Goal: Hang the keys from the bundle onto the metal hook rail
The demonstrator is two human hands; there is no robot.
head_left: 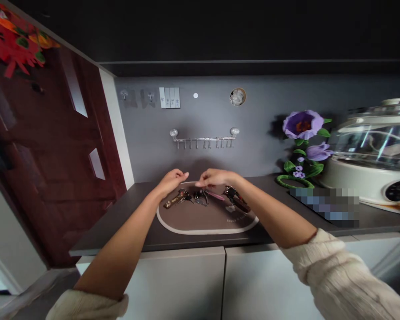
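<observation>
Several key bunches lie on a brown oval mat [206,220] with a white rim, on a dark countertop. One bunch with a tan fob [175,198] lies at the left, a dark bunch [200,197] in the middle, and a bunch with a dark red fob [236,200] at the right. My left hand [171,180] hovers just above the left bunch, fingers curled and pinched, nothing visibly in them. My right hand [215,178] is above the middle bunch with its fingers pinched together; whether it holds anything is unclear. A pink strip [215,194] lies beneath it.
A chrome hook rail [204,140] hangs on the grey wall above the mat. Purple artificial flowers [303,142] and a cream cooker with a glass lid [373,155] stand at the right. A dark red door [53,155] is at the left. White cabinet fronts [220,284] lie below the counter.
</observation>
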